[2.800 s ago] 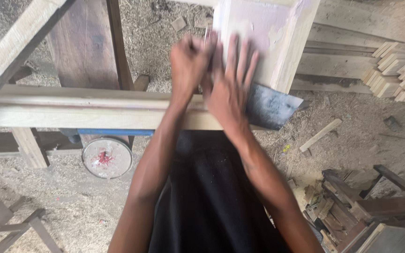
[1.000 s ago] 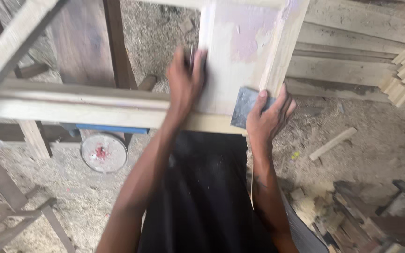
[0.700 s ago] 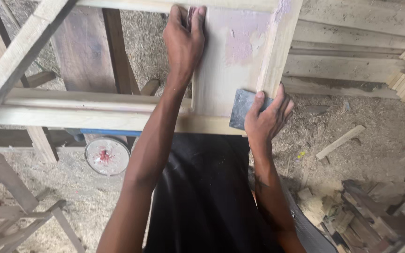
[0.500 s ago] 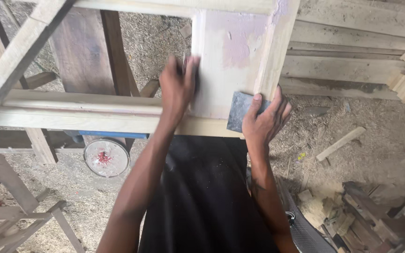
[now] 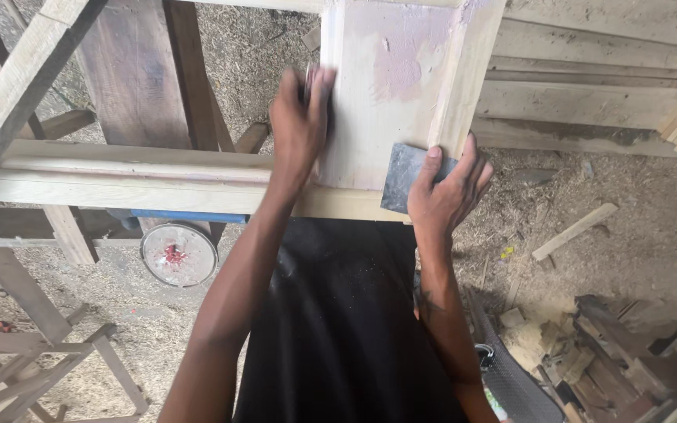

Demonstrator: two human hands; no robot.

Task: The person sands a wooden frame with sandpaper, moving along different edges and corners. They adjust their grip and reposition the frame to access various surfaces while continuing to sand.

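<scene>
Sawdust covers the workshop floor (image 5: 605, 196) beneath us, with offcuts and stacked boards (image 5: 573, 102) off to the right. We stand against a pale wooden frame (image 5: 158, 176); its upright panel (image 5: 389, 94), smeared with pinkish filler, runs away from us, long axis pointing forward.

Our left hand (image 5: 301, 125) is curled closed over a small sanding piece (image 5: 308, 78) pressed on the panel's left edge; only a sliver shows between the fingers, so we cannot say what it is made of. The panel edge stretches ahead of this hand and back toward the frame rail.

Our right hand (image 5: 447, 192) rests at the panel's near right corner, thumb and fingers spread, pinning a dark grey abrasive sheet (image 5: 405, 176) flat against the wood. A round tin lid (image 5: 179, 254) lies on the floor under the rail.
</scene>
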